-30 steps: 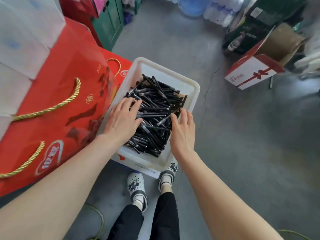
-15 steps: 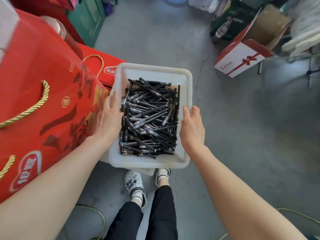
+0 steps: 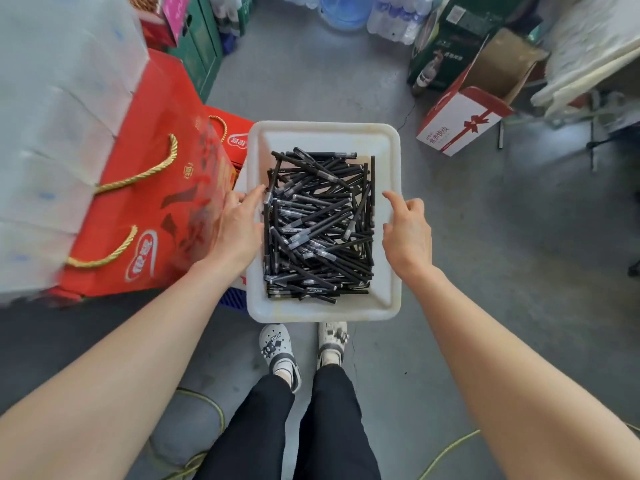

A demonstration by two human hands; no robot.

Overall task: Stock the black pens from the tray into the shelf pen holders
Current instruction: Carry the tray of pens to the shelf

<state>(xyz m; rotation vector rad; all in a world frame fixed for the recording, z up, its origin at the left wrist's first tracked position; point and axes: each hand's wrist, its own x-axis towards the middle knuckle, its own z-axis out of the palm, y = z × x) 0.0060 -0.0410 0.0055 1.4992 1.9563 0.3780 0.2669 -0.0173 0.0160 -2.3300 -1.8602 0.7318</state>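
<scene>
A white plastic tray holds a loose heap of several black pens. It is up off the floor, in front of me and above my feet. My left hand grips the tray's left rim, thumb lying over the edge beside the pens. My right hand grips the right rim, thumb on top and fingers curled under the edge. No shelf or pen holder is in view.
Red gift boxes with gold rope handles stand close on the left, under stacked white packs. A red-and-white ribbon box lies at right. Green crates and water bottles line the back. A yellow cable crosses the grey floor.
Both hands left the top of the pens and took hold of the tray's sides. The tray turned square to me and came away from the red boxes.
</scene>
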